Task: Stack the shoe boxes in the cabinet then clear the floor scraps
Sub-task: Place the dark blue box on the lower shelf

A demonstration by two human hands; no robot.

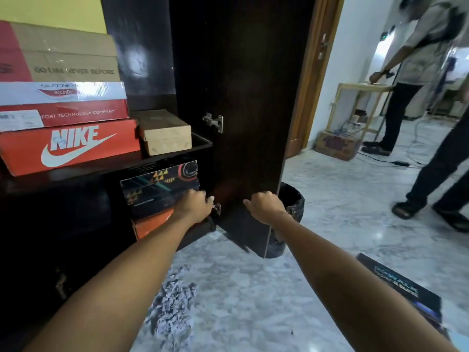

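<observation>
Hands: left hand (196, 205) grips glossy patterned box (160, 184); right hand (265, 205) grips flat dark door (241, 97) edge.

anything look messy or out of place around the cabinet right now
Yes. A heap of grey-white scraps is strewn on the marble floor in front of the cabinet, and a dark shoe box still lies on the floor at lower right, not shelved. On the upper shelf, the Nike box juts past the shelf's front edge.
</observation>
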